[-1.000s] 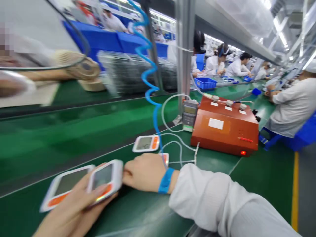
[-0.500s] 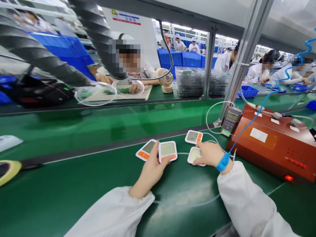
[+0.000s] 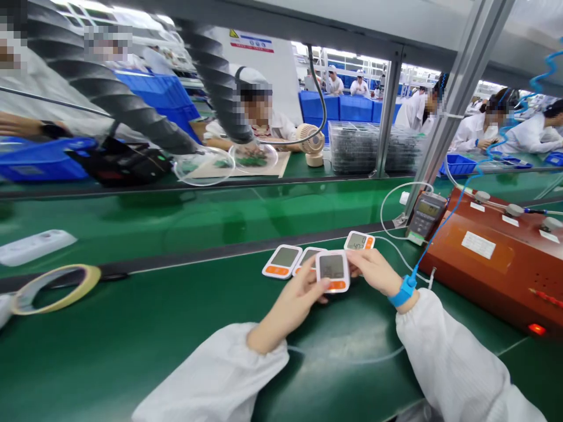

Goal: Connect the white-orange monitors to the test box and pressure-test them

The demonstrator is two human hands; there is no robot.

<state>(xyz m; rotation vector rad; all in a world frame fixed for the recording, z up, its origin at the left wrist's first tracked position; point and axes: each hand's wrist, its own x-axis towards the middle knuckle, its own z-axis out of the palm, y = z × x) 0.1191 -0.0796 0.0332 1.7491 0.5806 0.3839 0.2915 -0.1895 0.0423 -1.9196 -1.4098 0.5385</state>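
Display unit (image 3: 332, 266) is off the table (image 3: 189, 328) in the left hand's (image 3: 288, 306) grip, the right hand's (image 3: 376, 271) hold beside it unclear.

Bright overhead light, soft edge blur.

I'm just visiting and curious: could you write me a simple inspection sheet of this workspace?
Surface: green worktop, shiny with glare; spills, nothing seen.
Devices: white-and-orange display unit held up; three similar units lie behind it, one partly hidden by fingers.
Clutter: tape roll at the left; meter beside the orange-red box, whose red light is lit.
Hands: left hand grips the display unit; right hand is at its right edge, grip unclear.
Cables: blue cord runs to the right wristband; pale tube loops from the meter.
Surroundings: small fan, people in white at other benches.
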